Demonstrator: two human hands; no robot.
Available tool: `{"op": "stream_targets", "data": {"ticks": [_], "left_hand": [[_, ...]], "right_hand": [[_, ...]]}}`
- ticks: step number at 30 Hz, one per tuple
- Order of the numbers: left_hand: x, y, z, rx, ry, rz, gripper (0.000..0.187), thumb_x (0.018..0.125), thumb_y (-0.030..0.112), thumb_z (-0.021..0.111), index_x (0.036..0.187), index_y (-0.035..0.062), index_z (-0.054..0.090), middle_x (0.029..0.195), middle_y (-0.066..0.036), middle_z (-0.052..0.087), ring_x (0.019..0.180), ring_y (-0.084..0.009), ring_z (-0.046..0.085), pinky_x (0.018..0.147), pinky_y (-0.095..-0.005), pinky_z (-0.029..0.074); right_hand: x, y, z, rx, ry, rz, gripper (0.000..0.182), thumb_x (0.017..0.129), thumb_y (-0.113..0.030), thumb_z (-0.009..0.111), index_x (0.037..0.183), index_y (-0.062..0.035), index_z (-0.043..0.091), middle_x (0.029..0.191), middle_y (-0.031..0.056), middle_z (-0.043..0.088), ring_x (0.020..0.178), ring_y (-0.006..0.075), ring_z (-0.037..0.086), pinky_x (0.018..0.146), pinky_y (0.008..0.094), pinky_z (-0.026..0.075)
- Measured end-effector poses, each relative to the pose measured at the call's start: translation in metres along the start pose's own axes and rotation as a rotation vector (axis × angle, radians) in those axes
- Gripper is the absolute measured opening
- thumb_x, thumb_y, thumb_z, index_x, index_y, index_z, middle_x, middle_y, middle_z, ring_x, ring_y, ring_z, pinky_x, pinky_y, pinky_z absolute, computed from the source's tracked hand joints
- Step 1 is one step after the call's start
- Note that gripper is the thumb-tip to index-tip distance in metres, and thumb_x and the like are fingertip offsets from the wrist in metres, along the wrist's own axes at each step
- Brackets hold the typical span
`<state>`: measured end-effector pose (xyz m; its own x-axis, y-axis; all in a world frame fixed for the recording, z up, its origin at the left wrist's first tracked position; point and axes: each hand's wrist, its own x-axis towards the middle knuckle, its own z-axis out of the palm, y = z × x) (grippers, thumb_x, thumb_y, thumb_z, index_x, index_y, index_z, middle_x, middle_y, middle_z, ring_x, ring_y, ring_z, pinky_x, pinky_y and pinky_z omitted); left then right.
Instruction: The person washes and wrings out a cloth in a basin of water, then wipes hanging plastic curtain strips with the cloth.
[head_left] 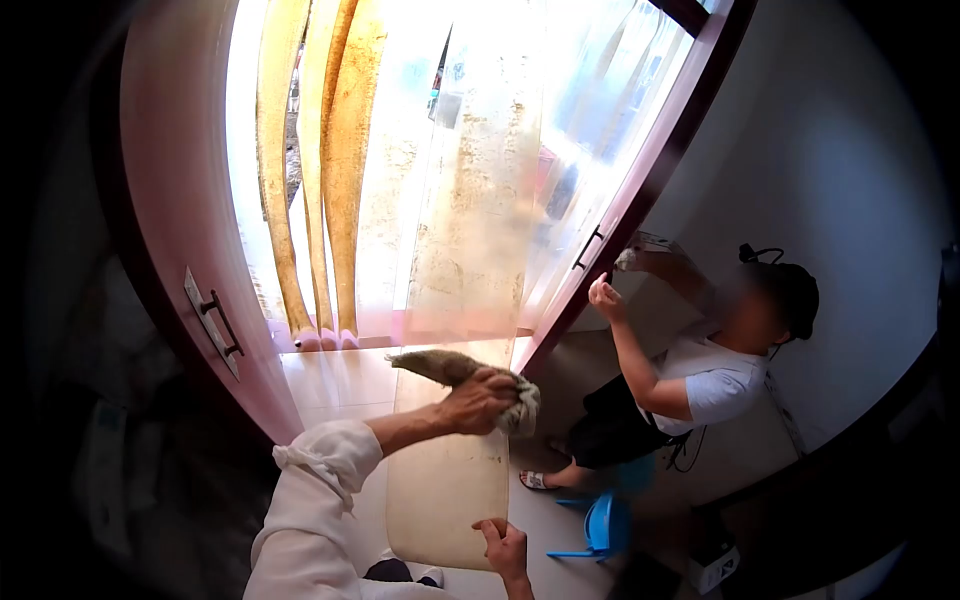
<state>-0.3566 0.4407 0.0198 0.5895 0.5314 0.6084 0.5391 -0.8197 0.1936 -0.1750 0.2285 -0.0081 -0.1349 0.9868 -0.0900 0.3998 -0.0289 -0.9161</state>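
My left hand is closed around a crumpled, dirty grey-brown cloth, with folds hanging out on both sides of the fist. It is over a long, translucent plastic curtain strip, which is stained yellowish and stretches from the doorway down toward me. Lower down, my right hand pinches the right edge of this strip near its rounded bottom end, thumb lying over the surface. A rolled white sleeve covers my left arm.
Yellowed curtain strips hang in the bright doorway between a pink door at left and its frame. At right, a person in a white shirt raises both hands near the door handle. A blue plastic stool stands behind my right hand.
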Motion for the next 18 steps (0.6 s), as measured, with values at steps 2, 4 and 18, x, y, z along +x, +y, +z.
{"op": "stream_targets", "data": {"ticks": [2,4,18], "left_hand": [[-0.041,0.055,0.016,-0.164,-0.155,-0.042,0.043,0.063,0.012,0.058,0.105,0.0059,0.061,0.112,-0.005,0.058,0.118,-0.0202,0.04,0.1,-0.0384,0.025],[-0.078,0.113,0.017,-0.295,-0.258,-0.05,0.049,0.063,0.013,0.059,0.111,0.007,0.057,0.117,-0.006,0.055,0.12,-0.0204,0.039,0.1,-0.0386,0.026],[0.053,-0.084,-0.069,0.567,0.299,-0.467,0.034,0.075,0.014,0.052,0.109,0.0116,0.059,0.112,0.0,0.058,0.098,-0.0165,0.049,0.08,-0.033,0.034]], "right_hand": [[0.006,0.017,0.012,0.051,0.004,0.002,0.023,0.087,-0.02,0.052,0.082,-0.0025,0.066,0.055,0.0018,0.058,0.04,0.0075,0.048,0.041,0.0232,0.038],[0.009,0.062,0.023,0.096,-0.034,0.131,0.013,0.082,-0.013,0.056,0.087,-0.0027,0.062,0.059,0.0071,0.057,0.044,0.0123,0.051,0.046,0.0279,0.041],[-0.02,-0.005,0.025,0.09,-0.069,-0.084,0.023,0.089,-0.019,0.052,0.08,-0.0024,0.065,0.055,0.0,0.057,0.042,0.0048,0.048,0.041,0.0213,0.037]]}}
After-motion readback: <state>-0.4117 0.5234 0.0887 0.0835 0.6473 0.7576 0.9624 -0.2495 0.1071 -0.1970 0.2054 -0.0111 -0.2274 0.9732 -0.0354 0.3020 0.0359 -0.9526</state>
